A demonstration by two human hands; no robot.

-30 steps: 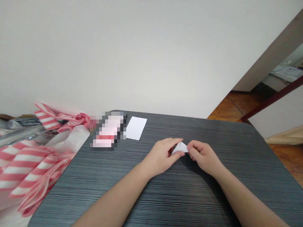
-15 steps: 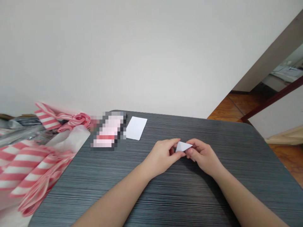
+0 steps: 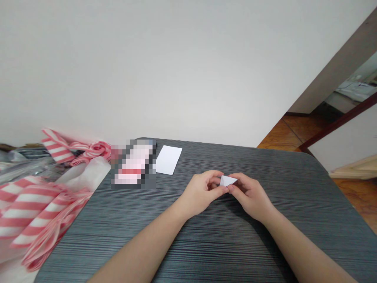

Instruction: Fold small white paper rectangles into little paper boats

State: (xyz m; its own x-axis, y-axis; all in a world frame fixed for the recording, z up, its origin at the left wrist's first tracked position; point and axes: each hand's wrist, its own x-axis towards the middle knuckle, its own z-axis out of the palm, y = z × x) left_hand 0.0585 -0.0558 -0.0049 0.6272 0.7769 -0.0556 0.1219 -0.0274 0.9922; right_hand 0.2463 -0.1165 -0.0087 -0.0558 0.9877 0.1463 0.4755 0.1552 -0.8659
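Note:
A small piece of folded white paper, pointed towards the right, is held between my two hands just above the dark table. My left hand grips its left side with thumb and fingers. From the other side, my right hand pinches it, the thumb at its lower edge and close to the left thumb. Fingers cover parts of the paper, so its full shape cannot be seen. Left of the hands, a white sheet of paper lies flat on the table.
A pixelated pink and dark flat object lies beside the sheet. The dark wood-grain table meets a white wall at the back. Red-and-white striped cloth and plastic bags are heaped along the left edge. A wooden floor shows at right.
My right thumb has moved left along the paper's lower edge, closer to the left thumb. The folded paper has shifted slightly and shows a little less. The view has moved slightly.

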